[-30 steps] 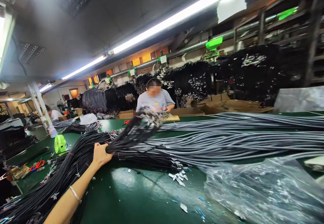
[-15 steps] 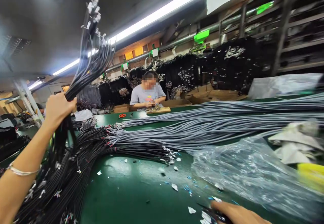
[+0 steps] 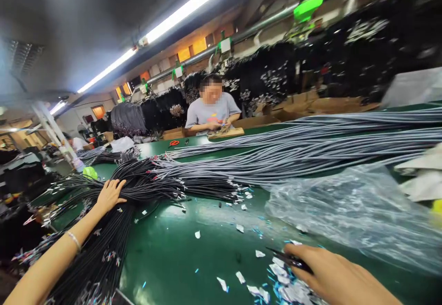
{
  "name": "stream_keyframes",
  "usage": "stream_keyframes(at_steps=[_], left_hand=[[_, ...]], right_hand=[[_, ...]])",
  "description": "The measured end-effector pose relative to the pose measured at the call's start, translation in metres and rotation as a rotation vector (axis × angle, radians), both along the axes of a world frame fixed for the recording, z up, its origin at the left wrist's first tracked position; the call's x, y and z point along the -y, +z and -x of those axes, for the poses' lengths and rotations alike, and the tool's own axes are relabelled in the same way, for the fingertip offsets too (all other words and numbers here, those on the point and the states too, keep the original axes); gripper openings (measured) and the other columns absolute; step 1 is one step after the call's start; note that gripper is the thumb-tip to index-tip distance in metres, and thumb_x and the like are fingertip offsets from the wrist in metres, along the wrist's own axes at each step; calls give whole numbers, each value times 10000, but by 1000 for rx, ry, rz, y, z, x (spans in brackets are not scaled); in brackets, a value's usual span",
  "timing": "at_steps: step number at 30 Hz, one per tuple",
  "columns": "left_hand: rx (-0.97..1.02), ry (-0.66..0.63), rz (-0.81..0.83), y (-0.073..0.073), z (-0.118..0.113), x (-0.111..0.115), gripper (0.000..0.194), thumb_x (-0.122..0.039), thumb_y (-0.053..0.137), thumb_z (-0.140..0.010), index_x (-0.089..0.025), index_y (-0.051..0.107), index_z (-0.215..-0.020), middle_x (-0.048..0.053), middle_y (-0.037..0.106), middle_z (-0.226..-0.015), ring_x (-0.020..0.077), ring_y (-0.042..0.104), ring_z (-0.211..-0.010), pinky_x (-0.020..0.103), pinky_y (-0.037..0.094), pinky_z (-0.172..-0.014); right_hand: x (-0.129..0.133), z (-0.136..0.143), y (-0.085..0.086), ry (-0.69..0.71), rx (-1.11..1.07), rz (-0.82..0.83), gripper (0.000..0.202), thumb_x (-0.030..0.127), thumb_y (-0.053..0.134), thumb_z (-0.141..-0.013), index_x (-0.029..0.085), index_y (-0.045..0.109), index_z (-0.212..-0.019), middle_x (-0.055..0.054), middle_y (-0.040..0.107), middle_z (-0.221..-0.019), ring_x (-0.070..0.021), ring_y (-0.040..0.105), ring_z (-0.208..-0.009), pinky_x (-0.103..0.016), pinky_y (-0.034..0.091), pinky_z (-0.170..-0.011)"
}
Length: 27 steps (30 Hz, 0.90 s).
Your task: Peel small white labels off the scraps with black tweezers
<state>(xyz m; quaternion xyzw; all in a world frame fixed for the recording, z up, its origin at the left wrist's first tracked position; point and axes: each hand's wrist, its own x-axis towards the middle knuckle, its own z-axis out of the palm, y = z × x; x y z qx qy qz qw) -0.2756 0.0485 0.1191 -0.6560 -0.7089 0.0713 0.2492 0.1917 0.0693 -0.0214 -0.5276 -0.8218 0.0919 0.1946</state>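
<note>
We press left hand (image 3: 109,193), fingers spread flat, on black cables (image 3: 103,231) at frame's lower left. Right hand (image 3: 331,275), bottom right, pinches dark tool (image 3: 290,260), possibly cutters; blurred. Keep bundle ends aligned, palm firm. Earlier, left hand held bundle raised overhead; now laid on table (image 3: 193,259).

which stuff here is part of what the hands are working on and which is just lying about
In hand:
- left hand flat on the black cable bundle
- right hand with a dark tool, over paper scraps

Lying about:
- grey cables
- clear plastic bag
- green fan
- orange scissors
</note>
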Motion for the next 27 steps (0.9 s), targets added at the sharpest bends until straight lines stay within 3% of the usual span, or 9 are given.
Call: stream_keyframes(at_steps=[3, 6, 8, 10, 13, 16, 18, 22, 27], left_hand=[[135, -32, -18, -17, -21, 22, 443, -251, 593, -880, -139, 474, -1292, 129, 439, -1394, 285, 345, -1322, 497, 250, -1104], [326, -44, -10, -65, -52, 54, 367, -293, 455, -923, -140, 490, -1254, 103, 535, -1311, 187, 442, -1264, 306, 326, -1090], [437, 14, -19, -106, -70, 66, 462, -345, 408, -917, -110, 422, -1314, 142, 507, -1350, 229, 435, -1281, 361, 355, -1076], [520, 135, -55, -140, -86, 65, 552, -379, 378, -908, -7, 396, -1315, 252, 477, -1351, 346, 415, -1286, 498, 352, -1051], [609, 213, -91, -167, -110, 42, 650, -411, 420, -901, 89, 373, -1314, 334, 400, -1377, 407, 343, -1314, 531, 296, -1068], [679, 142, -120, -170, -133, 7, 569, -402, 489, -918, -44, 397, -1351, 220, 400, -1422, 314, 357, -1324, 457, 313, -1079], [713, 123, -155, -164, -143, -19, 446, -365, 539, -918, -153, 467, -1304, 134, 456, -1380, 300, 446, -1247, 524, 369, -1012], [758, 47, -145, -149, -145, -69, 315, -282, 575, -911, -163, 546, -1201, 97, 548, -1246, 257, 566, -1078, 481, 476, -894], [806, -235, 49, -149, -159, -112, 277, -275, 563, -919, -177, 564, -1177, 92, 560, -1233, 235, 585, -1040, 447, 499, -871]], right_hand=[[2, 2, 4, 74, 64, 39, 247, 88, 491, -806, 241, 685, -801, -48, 761, -842, -319, 719, -784, -354, 494, -585], [9, 5, 11, 84, 115, 31, 258, 58, 476, -802, 227, 671, -803, -55, 755, -859, -325, 718, -792, -360, 491, -600], [15, 9, 16, 74, 140, 7, 249, 53, 477, -802, 222, 660, -798, -63, 749, -852, -322, 716, -790, -350, 476, -598], [20, 12, 20, 82, 147, -14, 235, 61, 491, -809, 233, 650, -790, -47, 746, -839, -296, 715, -792, -321, 458, -598], [23, 15, 25, 98, 151, -31, 231, 55, 513, -803, 244, 641, -762, -17, 745, -799, -263, 719, -763, -286, 433, -571], [24, 16, 28, 80, 159, -56, 237, 21, 528, -778, 228, 639, -748, -24, 741, -782, -269, 721, -744, -279, 415, -549], [24, 15, 30, 65, 161, -77, 235, 6, 537, -767, 217, 640, -746, -32, 739, -776, -279, 721, -731, -283, 409, -541], [28, 14, 33, 56, 158, -120, 245, -11, 564, -746, 224, 637, -753, -7, 738, -780, -260, 721, -722, -281, 417, -548], [36, 20, 31, 27, 157, -147, 265, -33, 632, -689, 231, 631, -707, 24, 723, -733, -231, 715, -665, -274, 410, -541]])
